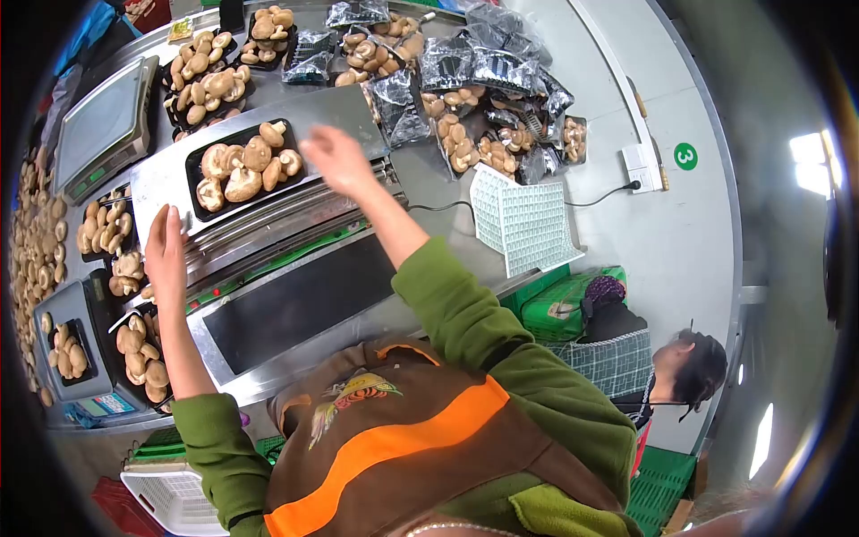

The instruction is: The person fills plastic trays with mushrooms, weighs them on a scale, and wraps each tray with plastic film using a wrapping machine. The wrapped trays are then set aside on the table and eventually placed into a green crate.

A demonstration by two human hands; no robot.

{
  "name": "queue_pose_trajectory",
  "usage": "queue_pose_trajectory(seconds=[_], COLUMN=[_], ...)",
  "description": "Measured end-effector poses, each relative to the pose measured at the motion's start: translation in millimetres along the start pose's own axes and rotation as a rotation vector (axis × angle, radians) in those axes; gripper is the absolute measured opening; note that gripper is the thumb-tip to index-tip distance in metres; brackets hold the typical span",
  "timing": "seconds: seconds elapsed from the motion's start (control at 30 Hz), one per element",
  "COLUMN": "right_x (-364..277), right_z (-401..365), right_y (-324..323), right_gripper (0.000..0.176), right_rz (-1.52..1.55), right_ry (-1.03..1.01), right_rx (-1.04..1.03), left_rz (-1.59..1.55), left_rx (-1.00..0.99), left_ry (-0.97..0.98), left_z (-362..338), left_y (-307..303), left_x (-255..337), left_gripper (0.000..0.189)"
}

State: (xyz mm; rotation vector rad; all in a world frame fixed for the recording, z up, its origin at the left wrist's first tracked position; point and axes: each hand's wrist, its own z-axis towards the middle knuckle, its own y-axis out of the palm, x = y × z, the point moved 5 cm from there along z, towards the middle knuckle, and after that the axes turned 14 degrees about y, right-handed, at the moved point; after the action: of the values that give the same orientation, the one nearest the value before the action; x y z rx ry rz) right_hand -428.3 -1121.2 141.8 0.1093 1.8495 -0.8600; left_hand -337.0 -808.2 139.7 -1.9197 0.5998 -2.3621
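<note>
Pale floor and wall surfaces frame a metal bench [434, 192] at the left and centre of the scene, with a green disc [685, 157] marked 3 at the right. Loose brown mushrooms [36, 251] are heaped along the bench's left edge.

Near the middle of the work area, a black tray of mushrooms [243, 170] sits on a flat metal plate [152, 179], its contents piled together. The left hand [165, 255] is just left of the tray and on its near side, fingers extended and together; its grip is open and holds nothing. The right hand [338, 161] is just right of the tray, apart from it, with slightly bent, blurred fingers and an open, unfilled grip.

Beyond the tray stand more filled trays [208, 79]. A scale [100, 130] lies to its left, while a grey scale [76, 336] at near left carries a small tray of mushrooms [67, 351]. Film-wrapped packs [488, 67] are jumbled at far right, with grid-printed sheets [523, 219] nearer. Another person [617, 358] in a checked apron is at near right, beside green packaging [559, 309].
</note>
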Motion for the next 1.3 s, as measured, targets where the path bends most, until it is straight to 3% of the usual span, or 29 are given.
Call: queue_pose_trajectory(seconds=[0.03,0.07,0.1,0.13,0.17,0.2,0.23,0.3,0.43,0.63,0.7,1.03,1.07,1.13,1.3], right_x=[11,17,28,47,74,101,110,124,107,89,94,133,140,143,131], right_z=[2,0,-3,-3,2,10,5,-16,-49,-70,-76,-148,-152,-150,-147], right_y=[-21,-47,-71,-91,-105,-115,-117,-107,-90,-77,-78,-105,-112,-115,-109], right_gripper=[0.046,0.041,0.039,0.044,0.054,0.064,0.07,0.072,0.073,0.073,0.073,0.07,0.07,0.068,0.07], right_rz=[-0.007,-0.125,-0.17,-0.368,-0.45,-0.398,-0.394,-0.268,-0.242,-0.466,-0.459,-0.367,-0.374,-0.193,-0.357], right_ry=[-0.098,-0.226,-0.238,-0.117,0.122,0.346,0.374,0.568,0.444,0.584,0.601,0.712,0.737,0.517,0.677], right_rx=[0.17,0.368,0.529,0.611,0.561,0.336,0.18,0.076,0.182,0.319,0.332,0.345,0.353,0.354,0.407], left_rz=[0.123,0.227,0.428,0.391,0.352,0.348,0.347,0.368,0.369,0.331,0.327,0.261,0.181,0.057,0.128], left_rx=[0.044,0.134,0.21,0.203,0.197,0.195,0.152,0.104,0.105,0.061,0.018,-0.044,-0.067,-0.053,-0.013], left_ry=[0.1,0.071,0.165,0.071,-0.023,-0.016,-0.076,-0.156,-0.204,-0.202,-0.258,-0.132,-0.143,-0.119,-0.1], left_z=[-7,-18,-26,-31,-34,-35,-36,-34,-33,-32,-36,-48,-43,-43,-50], left_y=[-11,-24,-37,-48,-56,-58,-58,-60,-65,-64,-64,-46,-46,-45,-38], left_x=[2,3,4,-11,-24,-26,-31,-37,-44,-46,-41,-20,-38,-50,-28], left_gripper=[0.054,0.051,0.05,0.052,0.053,0.053,0.057,0.068,0.07,0.071,0.069,0.067,0.067,0.062,0.06])
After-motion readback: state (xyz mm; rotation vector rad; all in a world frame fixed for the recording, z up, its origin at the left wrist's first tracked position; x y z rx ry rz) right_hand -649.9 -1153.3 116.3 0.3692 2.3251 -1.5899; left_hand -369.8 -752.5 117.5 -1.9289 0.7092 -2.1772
